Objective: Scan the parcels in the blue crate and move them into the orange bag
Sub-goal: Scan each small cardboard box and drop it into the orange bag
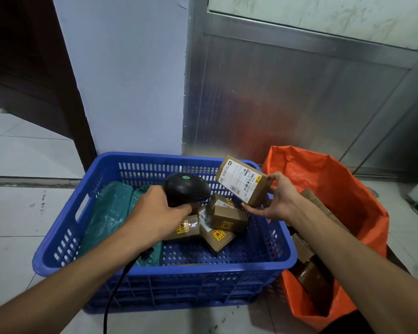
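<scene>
— Grip status?
— Left hand (155, 213) wrapped round barcode scanner (186, 188); right hand (275, 201) pinching cardboard parcel (245, 180), at one o'clock over blue crate (155, 268).
— Risk?
— Possible misread from tilted label; possible drop short of orange bag (348, 189).

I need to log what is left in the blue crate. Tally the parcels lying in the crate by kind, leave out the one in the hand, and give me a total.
Brown cardboard boxes: 4, in a heap at the middle of the blue crate; others may hide underneath.
Green plastic mailers: 2, overlapping at the left side; the split is hard to judge.
Total: 6 visible.
</scene>
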A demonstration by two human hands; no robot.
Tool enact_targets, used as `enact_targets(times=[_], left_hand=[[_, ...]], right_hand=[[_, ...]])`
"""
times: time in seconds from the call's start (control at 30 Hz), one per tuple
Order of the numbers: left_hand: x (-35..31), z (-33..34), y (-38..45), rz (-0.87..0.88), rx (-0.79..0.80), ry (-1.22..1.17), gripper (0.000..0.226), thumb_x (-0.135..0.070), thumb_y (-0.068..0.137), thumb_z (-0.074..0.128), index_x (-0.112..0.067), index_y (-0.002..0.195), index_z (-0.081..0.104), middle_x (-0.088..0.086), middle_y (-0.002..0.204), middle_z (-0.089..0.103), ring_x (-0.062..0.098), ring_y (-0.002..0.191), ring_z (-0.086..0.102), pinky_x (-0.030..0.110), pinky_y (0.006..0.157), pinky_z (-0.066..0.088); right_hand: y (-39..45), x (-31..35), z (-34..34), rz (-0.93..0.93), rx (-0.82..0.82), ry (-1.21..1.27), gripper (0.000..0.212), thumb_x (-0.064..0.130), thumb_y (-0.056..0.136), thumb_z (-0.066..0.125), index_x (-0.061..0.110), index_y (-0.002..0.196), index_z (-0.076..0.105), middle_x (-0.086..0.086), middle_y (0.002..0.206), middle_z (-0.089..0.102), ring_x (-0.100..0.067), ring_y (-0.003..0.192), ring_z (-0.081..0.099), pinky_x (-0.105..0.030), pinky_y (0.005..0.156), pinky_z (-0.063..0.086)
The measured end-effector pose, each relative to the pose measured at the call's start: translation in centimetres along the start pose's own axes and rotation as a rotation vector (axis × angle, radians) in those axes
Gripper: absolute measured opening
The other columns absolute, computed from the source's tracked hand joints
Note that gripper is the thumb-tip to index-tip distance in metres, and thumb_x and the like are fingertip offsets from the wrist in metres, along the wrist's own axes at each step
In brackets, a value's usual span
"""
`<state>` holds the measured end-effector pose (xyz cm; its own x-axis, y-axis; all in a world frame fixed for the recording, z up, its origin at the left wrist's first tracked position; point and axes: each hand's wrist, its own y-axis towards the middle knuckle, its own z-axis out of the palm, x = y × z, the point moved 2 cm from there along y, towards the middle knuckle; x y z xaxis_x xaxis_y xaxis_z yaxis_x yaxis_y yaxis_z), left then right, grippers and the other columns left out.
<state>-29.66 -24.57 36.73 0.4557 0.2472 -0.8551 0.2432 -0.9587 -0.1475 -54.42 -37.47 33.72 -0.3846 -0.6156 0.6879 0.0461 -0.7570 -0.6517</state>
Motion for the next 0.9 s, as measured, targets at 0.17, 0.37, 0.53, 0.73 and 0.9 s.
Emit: enact_targets(times=[0.17,0.37,0.53,0.73,0.9], left_hand=[[0.0,0.0,-0.1,0.008,-0.005,-0.003,0.004,-0.02,0.083,0.073,-0.017,0.081,0.072,0.018,0.076,0.073,0.027,0.064,0.065,0.055,0.072,0.059],[0.0,-0.1,-0.1,0.016,-0.022,0.017,0.014,-0.013,0.085,0.073,-0.017,0.072,0.07,0.018,0.069,0.07,0.026,0.059,0.063,0.054,0.071,0.059],[-0.2,0.0,-0.3,0.021,-0.035,0.025,0.011,-0.014,0.084,0.074,-0.016,0.075,0.07,0.018,0.069,0.071,0.03,0.061,0.066,0.054,0.071,0.059],[-0.6,0.3,-0.7,0.027,-0.029,0.058,0.013,-0.014,0.085,0.073,-0.014,0.072,0.07,0.02,0.065,0.07,0.04,0.064,0.069,0.055,0.068,0.058],[-0.9,0.6,-0.8,-0.01,-0.018,0.063,0.022,-0.014,0.085,0.074,-0.014,0.063,0.068,0.02,0.058,0.067,0.035,0.057,0.064,0.055,0.068,0.058]], right_hand=[[0.4,2.0,-1.7,-0.058,-0.034,0.065,0.029,0.026,0.088,0.051,0.013,0.113,0.057,-0.019,0.13,0.057,-0.039,0.113,0.056,-0.056,0.074,0.055],[0.2,4.4,-4.9,-0.157,-0.11,0.196,0.029,0.026,0.089,0.047,0.01,0.11,0.06,-0.02,0.12,0.063,-0.039,0.104,0.06,-0.056,0.085,0.052],[0.2,5.4,-8.3,-0.184,-0.216,0.235,0.025,0.028,0.093,0.046,0.008,0.097,0.059,-0.019,0.111,0.064,-0.037,0.098,0.059,-0.055,0.091,0.05],[1.5,4.9,-12.2,-0.138,-0.377,0.218,0.031,0.034,0.093,0.041,0.009,0.095,0.06,-0.018,0.107,0.065,-0.035,0.103,0.06,-0.054,0.092,0.049],[2.5,3.8,-14.1,-0.054,-0.484,0.175,0.038,0.039,0.092,0.042,0.012,0.102,0.066,-0.014,0.105,0.069,-0.032,0.106,0.061,-0.051,0.085,0.05]])
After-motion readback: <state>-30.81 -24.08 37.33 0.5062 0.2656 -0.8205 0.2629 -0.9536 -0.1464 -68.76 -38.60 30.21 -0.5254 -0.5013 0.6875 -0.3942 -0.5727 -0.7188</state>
